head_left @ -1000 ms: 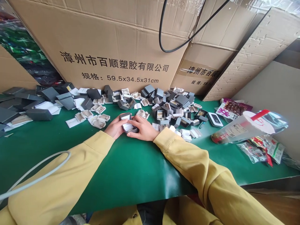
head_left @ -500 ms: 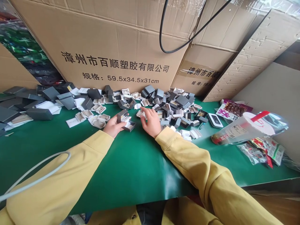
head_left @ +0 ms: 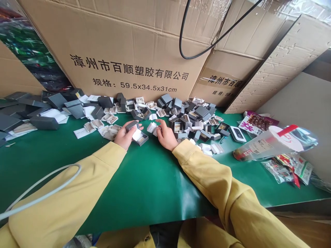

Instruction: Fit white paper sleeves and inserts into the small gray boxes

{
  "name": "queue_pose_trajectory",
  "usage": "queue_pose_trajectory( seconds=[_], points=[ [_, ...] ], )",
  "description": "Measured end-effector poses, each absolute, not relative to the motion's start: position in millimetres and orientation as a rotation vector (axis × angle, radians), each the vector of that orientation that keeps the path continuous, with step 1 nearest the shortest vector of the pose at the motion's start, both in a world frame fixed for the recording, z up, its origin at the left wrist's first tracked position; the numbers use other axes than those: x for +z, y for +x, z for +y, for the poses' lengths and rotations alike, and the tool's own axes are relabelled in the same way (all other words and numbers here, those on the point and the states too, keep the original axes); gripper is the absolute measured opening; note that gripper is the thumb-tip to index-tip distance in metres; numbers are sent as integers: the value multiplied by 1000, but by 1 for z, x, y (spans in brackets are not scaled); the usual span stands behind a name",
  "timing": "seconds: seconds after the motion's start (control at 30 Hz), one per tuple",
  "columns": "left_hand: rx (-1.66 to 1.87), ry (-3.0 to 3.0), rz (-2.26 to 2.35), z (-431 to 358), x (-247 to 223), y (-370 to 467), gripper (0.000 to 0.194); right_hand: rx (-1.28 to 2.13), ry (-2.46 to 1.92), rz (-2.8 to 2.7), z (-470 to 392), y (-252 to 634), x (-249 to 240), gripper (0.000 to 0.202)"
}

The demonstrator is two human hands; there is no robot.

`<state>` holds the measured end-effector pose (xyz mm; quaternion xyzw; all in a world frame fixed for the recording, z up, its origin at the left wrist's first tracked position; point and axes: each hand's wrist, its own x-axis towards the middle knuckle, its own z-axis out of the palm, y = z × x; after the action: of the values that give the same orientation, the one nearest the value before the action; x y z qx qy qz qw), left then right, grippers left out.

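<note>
My left hand (head_left: 124, 136) is wrapped round a small dark box (head_left: 141, 138), its lid lifted and a white lining and something gold-coloured inside. To its right, my right hand (head_left: 166, 135) has thumb and fingers closed on a small white insert (head_left: 151, 127). Pale inserts (head_left: 111, 131) lie on the green table beside my left hand. Behind and to the right of my right hand is a pile of small dark boxes (head_left: 201, 112), some open, mixed with white pieces.
Larger dark boxes (head_left: 43, 123) and white papers cover the left side. On the right are a white device (head_left: 237, 134), a plastic cup (head_left: 266, 144) lying tilted and snack packets (head_left: 297, 167). Cardboard cartons (head_left: 124, 41) stand behind, with a black cable (head_left: 204, 51) hanging in front.
My right hand has drawn the white insert slightly left, off the pale pieces behind. The box in my left hand has turned a little, showing more of its inside.
</note>
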<state>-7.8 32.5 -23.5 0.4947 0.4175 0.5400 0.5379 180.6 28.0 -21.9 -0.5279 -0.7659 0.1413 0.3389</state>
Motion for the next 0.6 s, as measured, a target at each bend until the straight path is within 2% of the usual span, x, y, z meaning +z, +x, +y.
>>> queue_pose_trajectory(
  seconds=[0.1, 0.23, 0.4, 0.6],
  points=[
    [1293, 1457, 1097, 33, -26, -12, 44, 434, -1351, -2039, 33, 181, -26, 28],
    [1235, 1729, 1331, 34, -29, -17, 37, 252, -1326, -2071, 37, 181, -29, 28],
    [1298, 1760, 1444, 34, -30, -18, 41, 9, -1345, -2224, 27, 183, -19, 37],
    [1265, 1897, 1419, 33, -21, -21, 43, 0, -1263, -2499, 20, 185, -11, 40]
  ],
)
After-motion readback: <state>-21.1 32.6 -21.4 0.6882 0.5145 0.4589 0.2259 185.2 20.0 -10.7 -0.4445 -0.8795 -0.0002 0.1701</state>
